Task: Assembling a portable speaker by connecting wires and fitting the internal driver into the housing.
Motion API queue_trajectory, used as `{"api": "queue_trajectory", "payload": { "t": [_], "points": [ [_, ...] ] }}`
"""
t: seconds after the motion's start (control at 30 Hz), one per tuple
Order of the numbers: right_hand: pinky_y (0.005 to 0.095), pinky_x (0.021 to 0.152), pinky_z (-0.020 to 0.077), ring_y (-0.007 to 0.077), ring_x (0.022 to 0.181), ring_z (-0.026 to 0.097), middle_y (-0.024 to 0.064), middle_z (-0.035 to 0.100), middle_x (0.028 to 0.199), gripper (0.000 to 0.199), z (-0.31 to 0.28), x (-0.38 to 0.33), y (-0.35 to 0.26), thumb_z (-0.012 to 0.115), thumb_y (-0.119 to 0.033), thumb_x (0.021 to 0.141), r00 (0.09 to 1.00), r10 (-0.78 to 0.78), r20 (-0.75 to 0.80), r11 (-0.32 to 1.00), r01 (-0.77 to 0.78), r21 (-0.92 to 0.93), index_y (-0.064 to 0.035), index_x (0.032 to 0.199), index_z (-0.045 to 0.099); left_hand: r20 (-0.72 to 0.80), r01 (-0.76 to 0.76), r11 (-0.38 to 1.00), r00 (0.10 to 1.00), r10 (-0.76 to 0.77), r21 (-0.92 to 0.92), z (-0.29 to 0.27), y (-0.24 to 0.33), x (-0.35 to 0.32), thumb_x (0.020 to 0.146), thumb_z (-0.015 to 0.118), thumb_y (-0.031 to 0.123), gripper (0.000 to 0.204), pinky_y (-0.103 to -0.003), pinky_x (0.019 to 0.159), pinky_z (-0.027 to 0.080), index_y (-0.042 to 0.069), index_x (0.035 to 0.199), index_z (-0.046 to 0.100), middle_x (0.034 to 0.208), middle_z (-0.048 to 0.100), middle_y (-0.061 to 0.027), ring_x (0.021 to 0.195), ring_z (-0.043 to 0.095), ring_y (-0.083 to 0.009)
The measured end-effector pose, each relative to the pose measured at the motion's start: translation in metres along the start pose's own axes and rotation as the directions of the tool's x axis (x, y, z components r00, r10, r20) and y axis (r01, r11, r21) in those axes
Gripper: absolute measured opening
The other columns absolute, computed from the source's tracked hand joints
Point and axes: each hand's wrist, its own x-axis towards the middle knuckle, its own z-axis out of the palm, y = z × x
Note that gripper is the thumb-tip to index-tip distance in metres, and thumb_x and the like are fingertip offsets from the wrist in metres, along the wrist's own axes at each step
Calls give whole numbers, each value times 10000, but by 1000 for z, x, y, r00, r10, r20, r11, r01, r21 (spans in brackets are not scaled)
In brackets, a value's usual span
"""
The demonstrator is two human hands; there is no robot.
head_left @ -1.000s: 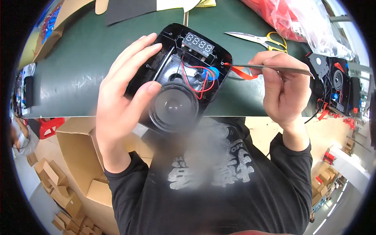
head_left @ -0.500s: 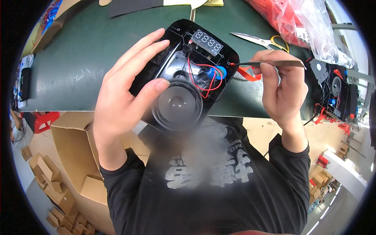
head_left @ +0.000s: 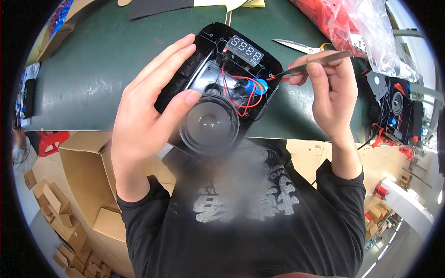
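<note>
Metal scissors (head_left: 303,47) partly behind right hand (head_left: 334,90), tweezers (head_left: 333,57) in its pinch, left hand (head_left: 143,109) outspread over black casing (head_left: 207,44).

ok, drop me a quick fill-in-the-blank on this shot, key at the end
1. The slim pointed tool is gripped by the person's ____.
2. The left hand is at the edge of a housing coloured ____.
3. The small round part by the red wires is coloured ____.
4. The scissors lie on a table coloured ____.

Missing words: right hand; black; blue; green.
</note>
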Motion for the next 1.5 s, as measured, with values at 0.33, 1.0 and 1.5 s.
{"api": "queue_trajectory", "payload": {
  "t": [0.33, 1.0, 1.5],
  "points": [
    [349, 787, 579, 258, 882, 707, 202, 662, 1018, 189, -7, -7, 36, 438, -162, 1054, 995, 97, 23, 874, -97, 477, 15, 1119, 427, 18, 12, 999, 1000, -13, 38, -1, 1, 2, 842, 680, 108, 505, -381, 1052, 422, -40, 1311, 561, 1382, 554, -199, 1264, 552, -344],
    [414, 786, 596, 390, 961, 699, 283, 664, 1076, 297, 21, -45, 41, 599, 131, 859, 827, -539, -161, 842, 533, -80, 22, 1119, 505, 178, -436, 852, 899, 400, 291, 4, 43, 65, 709, 722, -21, 287, -359, 816, 485, 47, 988, 727, 972, 647, -79, 925, 606, -258],
    [380, 706, 609, 331, 872, 708, 216, 680, 991, 209, 10, -30, 36, 658, 56, 766, 614, -787, 56, 553, 743, -377, 14, 909, 511, 556, -677, 647, 707, 437, 352, 33, 47, 109, 658, 724, 106, 175, -339, 713, 478, 57, 806, 644, 830, 567, -31, 813, 570, -225]
  ]
}}
